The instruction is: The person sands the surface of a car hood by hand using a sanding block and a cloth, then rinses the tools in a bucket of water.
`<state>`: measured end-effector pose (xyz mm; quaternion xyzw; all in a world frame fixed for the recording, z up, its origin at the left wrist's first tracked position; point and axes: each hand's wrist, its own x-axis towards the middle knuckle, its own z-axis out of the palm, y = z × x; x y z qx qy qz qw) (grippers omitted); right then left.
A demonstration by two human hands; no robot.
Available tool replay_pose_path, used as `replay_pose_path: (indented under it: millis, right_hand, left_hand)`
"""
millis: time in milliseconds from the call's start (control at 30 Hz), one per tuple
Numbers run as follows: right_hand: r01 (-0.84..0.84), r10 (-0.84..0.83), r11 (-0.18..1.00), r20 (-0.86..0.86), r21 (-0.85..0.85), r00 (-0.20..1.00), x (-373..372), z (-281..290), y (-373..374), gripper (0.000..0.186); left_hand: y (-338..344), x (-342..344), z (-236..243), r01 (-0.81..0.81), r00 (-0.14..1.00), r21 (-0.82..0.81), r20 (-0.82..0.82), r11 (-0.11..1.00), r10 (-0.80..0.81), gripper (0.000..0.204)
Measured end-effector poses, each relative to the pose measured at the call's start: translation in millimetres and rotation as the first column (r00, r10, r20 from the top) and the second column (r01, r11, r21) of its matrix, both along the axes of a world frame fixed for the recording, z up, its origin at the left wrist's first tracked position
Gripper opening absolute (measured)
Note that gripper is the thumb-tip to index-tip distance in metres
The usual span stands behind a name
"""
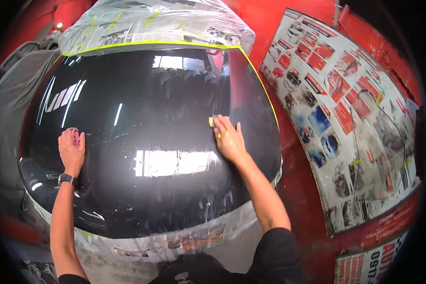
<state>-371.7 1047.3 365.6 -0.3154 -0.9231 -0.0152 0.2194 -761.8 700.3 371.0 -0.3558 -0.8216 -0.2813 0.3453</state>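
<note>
A glossy black car panel (151, 123) fills the middle of the view, wet and streaked, edged with yellow masking tape. My right hand (228, 138) lies flat on its right part, pressing a small yellow pad (211, 122) against the paint. On the left part rests my left hand (71, 147), closed around a crumpled pink cloth (75, 136). A dark watch sits on my left wrist.
Clear plastic sheeting (151, 21) taped with yellow tape covers the car beyond the panel. Newspaper masking (345, 113) covers the red surface on the right. Grey plastic (7, 109) drapes the left side. Taped paper (194, 236) runs along the panel's near edge.
</note>
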Motion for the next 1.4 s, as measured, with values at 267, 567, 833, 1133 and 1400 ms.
replay_pose_path:
  millis: [267,567,833,1133,1400]
  right_hand:
    - [-0.079,0.067,0.979,0.071,0.190,0.995,-32,13,85,0.044]
    - [-0.243,0.245,0.966,0.021,-0.087,0.969,-61,29,120,0.045]
    - [0.026,-0.020,0.993,0.059,-0.115,0.998,-116,24,157,0.064]
    - [0.118,-0.124,0.990,0.080,0.071,0.989,-54,54,205,0.041]
    - [-0.197,0.197,0.980,-0.020,-0.002,0.980,-90,14,94,0.048]
  left_hand:
    - [8,1,-1,-0.010,0.997,-0.008,0.074,1.000,0.011,0.026]
    - [-2,0,2,-0.063,0.996,-0.022,0.065,0.998,0.064,0.027]
    - [11,4,6,-0.028,0.998,0.021,0.059,0.999,0.026,0.027]
    - [14,9,10,0.002,0.997,0.042,0.074,0.999,-0.005,0.027]
    - [-12,1,8,-0.040,0.998,0.026,0.048,0.999,0.039,0.028]
